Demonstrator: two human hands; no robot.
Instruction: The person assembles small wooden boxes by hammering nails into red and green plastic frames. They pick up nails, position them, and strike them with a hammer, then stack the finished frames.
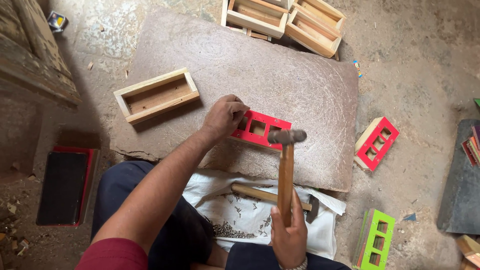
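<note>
Red frame point(260, 129) at frame centre, on stone slab point(280, 80), long axis running left-right with slight tilt down toward right. Left hand point(224, 116) pinched on frame's left end, fingertips closed, maybe steadying nail, too small to tell. Right hand point(288, 235) at lower centre, wrapped tight round hammer point(286, 170) handle. Handle near vertical in picture, head poised just over frame's right part. Loose nails point(235, 227) on white cloth point(320, 235) below slab.

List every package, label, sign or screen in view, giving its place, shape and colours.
Small printed box: top left on the floor, squarish, blue, yellow and white.
Small wrapper: on the floor right of the stone slab, narrow, multicoloured.
White sack: spread under the person's knees, rumpled, holding small nails.
No signs or screens show.
</note>
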